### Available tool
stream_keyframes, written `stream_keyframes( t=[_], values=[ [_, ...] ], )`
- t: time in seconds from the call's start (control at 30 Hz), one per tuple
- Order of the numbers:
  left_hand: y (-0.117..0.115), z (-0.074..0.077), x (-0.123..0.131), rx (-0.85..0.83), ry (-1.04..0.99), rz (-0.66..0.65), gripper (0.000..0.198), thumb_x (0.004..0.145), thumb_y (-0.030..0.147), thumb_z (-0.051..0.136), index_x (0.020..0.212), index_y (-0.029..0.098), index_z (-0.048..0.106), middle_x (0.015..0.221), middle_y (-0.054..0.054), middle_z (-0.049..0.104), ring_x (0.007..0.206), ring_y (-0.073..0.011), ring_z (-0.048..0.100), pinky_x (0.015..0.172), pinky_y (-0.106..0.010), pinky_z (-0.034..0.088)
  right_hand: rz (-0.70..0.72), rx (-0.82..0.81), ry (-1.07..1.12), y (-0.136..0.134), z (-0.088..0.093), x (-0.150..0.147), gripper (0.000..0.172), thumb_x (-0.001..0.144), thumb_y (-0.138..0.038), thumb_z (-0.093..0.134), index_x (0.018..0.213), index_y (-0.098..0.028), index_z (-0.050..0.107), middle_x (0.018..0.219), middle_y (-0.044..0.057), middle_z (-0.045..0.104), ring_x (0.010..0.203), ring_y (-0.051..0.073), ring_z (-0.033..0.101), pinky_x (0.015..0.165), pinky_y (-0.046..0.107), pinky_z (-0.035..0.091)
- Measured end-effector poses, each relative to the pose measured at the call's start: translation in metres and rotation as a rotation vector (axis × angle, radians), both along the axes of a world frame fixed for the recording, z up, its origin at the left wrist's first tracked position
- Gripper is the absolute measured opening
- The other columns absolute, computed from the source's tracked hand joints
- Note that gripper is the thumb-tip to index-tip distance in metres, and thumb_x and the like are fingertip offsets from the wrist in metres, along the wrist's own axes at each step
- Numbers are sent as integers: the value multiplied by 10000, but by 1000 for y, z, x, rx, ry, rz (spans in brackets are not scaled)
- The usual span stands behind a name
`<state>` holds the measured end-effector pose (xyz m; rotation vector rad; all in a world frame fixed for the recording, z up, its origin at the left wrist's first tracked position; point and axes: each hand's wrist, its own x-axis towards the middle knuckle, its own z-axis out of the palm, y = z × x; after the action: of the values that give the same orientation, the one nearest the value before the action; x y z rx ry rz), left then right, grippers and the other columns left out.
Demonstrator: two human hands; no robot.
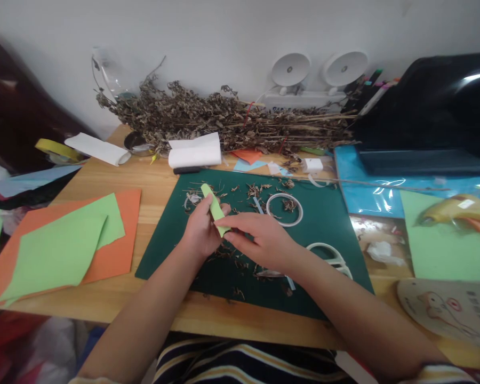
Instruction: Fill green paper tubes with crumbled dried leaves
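Note:
A narrow roll or folded strip of light green paper (213, 205) is held slanting above the dark green cutting mat (164, 234). My left hand (200, 226) is wrapped round its middle, thumb on top. At the strip's lower end, my right hand (260, 237) pinches it between thumb and fingers. Scissors with cream handles (331, 252) lie on the mat, partly hidden under my right wrist. A roll of white tape (285, 210) rests beyond my right hand, with dry leaf bits (256, 190) scattered around.
Orange paper (124, 240) and green sheets (60, 250) lie at the left. Dried plant stems (208, 114) and a white paper roll (195, 152) stretch along the back. A blue packet (372, 186), a laptop-like black object (436, 112) and a yellow glue gun (452, 209) are at the right.

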<state>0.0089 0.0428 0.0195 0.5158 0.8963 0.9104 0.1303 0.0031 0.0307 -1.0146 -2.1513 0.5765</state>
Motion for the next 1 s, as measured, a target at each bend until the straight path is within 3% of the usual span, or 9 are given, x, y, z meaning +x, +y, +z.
stream_keyframes(
  t=[0.17, 0.4, 0.57, 0.67, 0.77, 0.83, 1.0],
  values=[
    [0, -2, 0, 64, 87, 4, 224, 827, 357, 260, 677, 197, 302, 524, 50, 326, 380, -70, 326, 396, -202, 328, -20, -38, 17, 1, -1, 2, 249, 749, -154, 450, 940, -201, 601, 870, 14, 661, 757, 115, 594, 643, 214, 439],
    [1, -6, -1, 98, 37, 40, 218, 840, 332, 262, 681, 196, 323, 517, 52, 364, 371, -67, 333, 377, -195, 303, 2, -59, -66, 3, 2, 7, 244, 763, -163, 444, 952, -213, 591, 875, 17, 648, 777, 125, 579, 648, 237, 432],
    [2, -8, -4, 171, -20, 30, 228, 834, 335, 303, 679, 186, 379, 527, 39, 420, 410, -69, 395, 384, -187, 304, -6, -220, 80, 4, -1, 7, 227, 723, -153, 496, 931, -196, 576, 769, -4, 612, 613, 78, 526, 552, 195, 413],
    [3, -10, -5, 203, 18, 64, 194, 815, 323, 363, 718, 174, 442, 543, 31, 452, 443, -76, 443, 394, -187, 323, 3, -326, 155, 6, -6, 8, 340, 699, -143, 520, 1033, -202, 505, 712, -23, 562, 573, 69, 487, 529, 193, 404],
    [4, -12, -7, 261, 104, 59, 174, 792, 322, 417, 822, 170, 497, 511, 37, 457, 425, -77, 440, 403, -191, 343, 111, -491, 192, 9, -7, 14, 560, 675, -175, 573, 1184, -245, 351, 759, -18, 565, 574, 71, 487, 526, 203, 410],
    [2, -12, -8, 342, 180, -9, 216, 785, 335, 431, 901, 171, 511, 471, 44, 447, 390, -76, 410, 379, -191, 319, 100, -627, 289, 13, -6, 19, 609, 675, -242, 596, 1201, -245, 289, 754, -15, 578, 534, 63, 484, 500, 196, 408],
    [-7, -6, -9, 490, 310, -405, 286, 755, 355, 495, 966, 171, 552, 525, 35, 485, 424, -60, 409, 395, -181, 302, -135, -940, 697, 22, -9, 25, 327, 713, -374, 556, 954, -190, 434, 475, -73, 488, 319, 21, 316, 296, 127, 199]
  ],
)
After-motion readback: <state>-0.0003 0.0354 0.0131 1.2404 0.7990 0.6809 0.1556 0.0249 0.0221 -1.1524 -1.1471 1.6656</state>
